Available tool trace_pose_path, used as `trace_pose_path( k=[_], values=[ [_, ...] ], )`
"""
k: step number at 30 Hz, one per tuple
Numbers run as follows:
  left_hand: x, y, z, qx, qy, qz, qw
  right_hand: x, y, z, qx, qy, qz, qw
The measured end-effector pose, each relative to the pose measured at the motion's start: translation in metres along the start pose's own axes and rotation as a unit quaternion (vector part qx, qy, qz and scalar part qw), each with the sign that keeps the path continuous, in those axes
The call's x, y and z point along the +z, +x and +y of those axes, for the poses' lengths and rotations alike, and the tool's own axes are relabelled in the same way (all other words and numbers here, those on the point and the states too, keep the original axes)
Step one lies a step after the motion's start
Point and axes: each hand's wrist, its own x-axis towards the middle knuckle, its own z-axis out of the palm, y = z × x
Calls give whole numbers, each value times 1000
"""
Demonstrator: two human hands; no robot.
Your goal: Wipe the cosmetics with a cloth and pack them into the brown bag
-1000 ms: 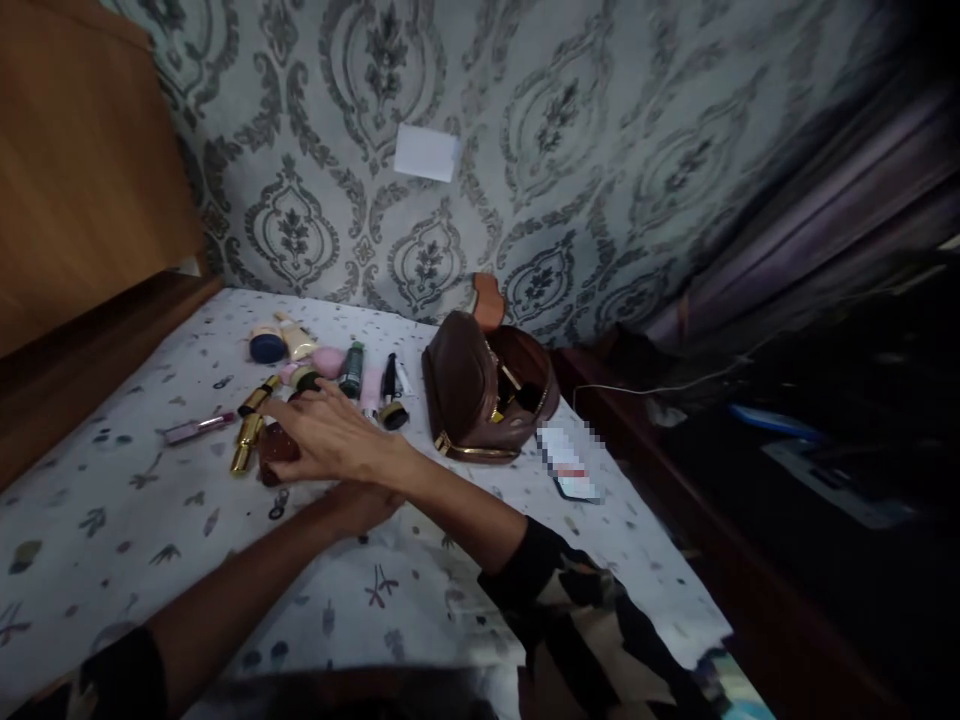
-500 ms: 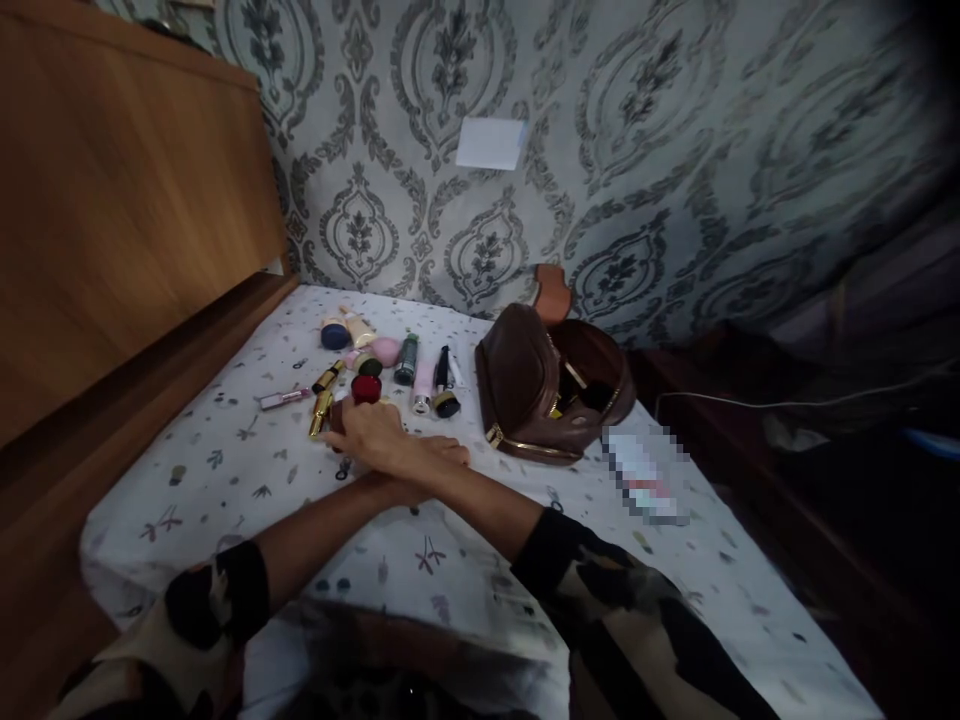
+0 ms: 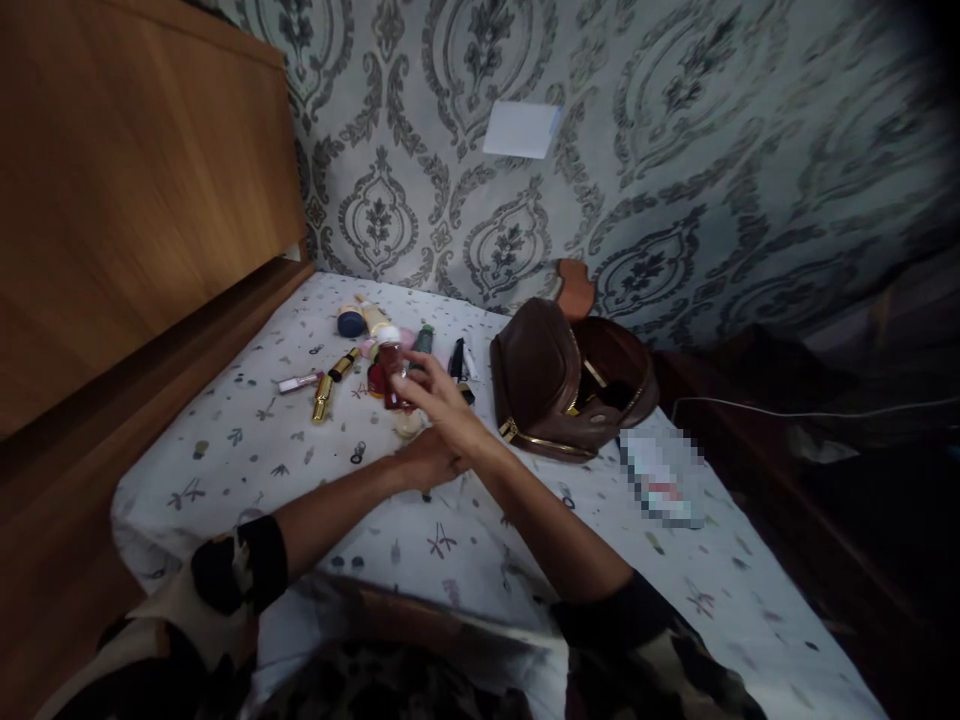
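My right hand [image 3: 442, 400] reaches across from the right and grips a dark red bottle [image 3: 392, 378] with a white cap, raised over the other cosmetics. Beneath my right wrist lies my left hand [image 3: 431, 460], its fingers largely hidden; a cream-coloured round item [image 3: 409, 423] is just above it. Left of the bottle are a gold tube [image 3: 322, 398], a black-and-gold tube [image 3: 344, 365] and a pink tube [image 3: 298, 383]. A round red item [image 3: 376, 380] sits partly behind the bottle, and a green bottle [image 3: 423, 340] stands out farther back.
An open brown bag [image 3: 532, 370] lies right of the cosmetics on the patterned white sheet [image 3: 285, 500]. A navy-lidded jar [image 3: 350, 321] is at the back left. Wooden furniture [image 3: 150, 180] borders the left side, patterned wallpaper the back. A blurred-out flat item [image 3: 660, 480] lies on the right.
The red bottle has come up in my right hand, which was lower and over the items. My left hand's fingers, extended to the right before, are now less visible. The view has shifted slightly.
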Motion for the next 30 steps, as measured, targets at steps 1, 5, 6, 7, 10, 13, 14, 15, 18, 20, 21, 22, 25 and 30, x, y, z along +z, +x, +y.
trace_pose_path(
  k=[1, 5, 6, 7, 10, 13, 14, 15, 18, 20, 21, 22, 25, 30],
  values=[
    [0, 0, -1, -11, -8, 8, 1000, -10, -8, -1, -5, 55, 14, 998],
    [0, 5, -7, -52, -48, 32, 997, -45, -46, 3, 12, 191, 36, 981],
    [-1, 7, -8, -60, -60, 39, 996, -51, -55, 7, 22, 213, 39, 976],
    [-1, 8, -9, -67, -74, 45, 994, -57, -63, 11, 32, 232, 45, 971],
    [-5, 9, -8, -88, -107, 64, 988, -68, -80, 28, 58, 273, 69, 958],
    [-8, 6, -3, -110, -120, 90, 983, -72, -87, 44, 63, 293, 95, 949],
    [-9, 4, -2, -116, -123, 99, 981, -74, -87, 47, 61, 297, 103, 947],
    [-10, 2, 1, -122, -124, 106, 979, -75, -87, 51, 58, 298, 110, 946],
    [-16, -2, 9, -147, -118, 166, 968, -78, -86, 57, 58, 296, 114, 946],
    [-20, -3, 17, -141, -93, 244, 955, -78, -86, 59, 57, 290, 105, 950],
    [-22, -3, 22, -124, -73, 284, 948, -78, -86, 60, 54, 284, 97, 952],
    [-24, -3, 26, -97, -50, 316, 942, -77, -86, 61, 49, 276, 91, 956],
    [-25, 3, 35, -7, 32, 351, 936, -74, -88, 64, 39, 246, 67, 966],
    [-27, 19, 38, 75, 130, 189, 970, -74, -94, 62, 34, 186, 8, 982]
  ],
)
